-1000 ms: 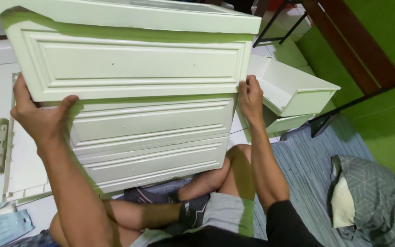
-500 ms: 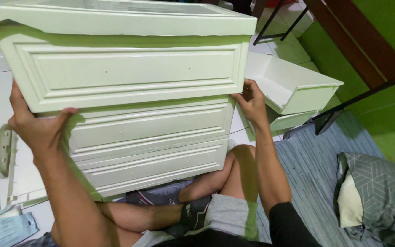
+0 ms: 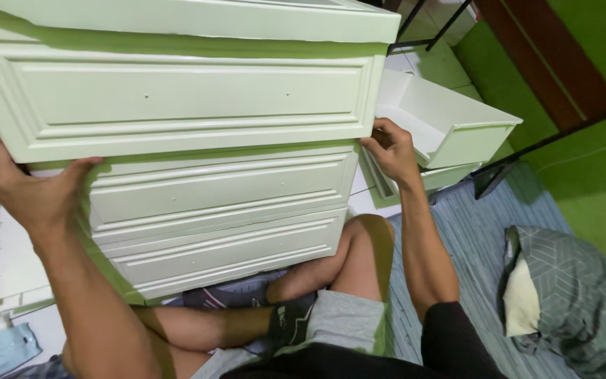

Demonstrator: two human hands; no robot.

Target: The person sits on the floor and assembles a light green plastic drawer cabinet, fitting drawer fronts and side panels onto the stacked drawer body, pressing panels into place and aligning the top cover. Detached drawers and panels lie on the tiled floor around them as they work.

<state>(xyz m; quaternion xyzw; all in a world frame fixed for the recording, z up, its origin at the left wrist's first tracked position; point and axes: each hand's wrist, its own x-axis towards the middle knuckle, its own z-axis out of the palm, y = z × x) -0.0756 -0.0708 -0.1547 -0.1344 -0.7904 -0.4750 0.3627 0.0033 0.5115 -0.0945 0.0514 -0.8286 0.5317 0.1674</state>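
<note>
Head view: left hand (image 3: 33,193) clamps lower-left corner of the top drawer (image 3: 184,95) of pale-green drawer chest (image 3: 219,210), thumb on the front. Right hand (image 3: 391,151) grips lower-right corner, fingers curled behind; loose drawer (image 3: 450,123) just beside it.

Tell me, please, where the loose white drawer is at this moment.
In the head view, the loose white drawer lies on the floor to the right of the chest of drawers, just beyond the right hand gripping the chest's edge.

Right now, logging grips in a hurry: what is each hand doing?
Left hand: closed on the left edge of the pale green plastic top drawer.
Right hand: gripping that drawer's right lower corner.
</note>
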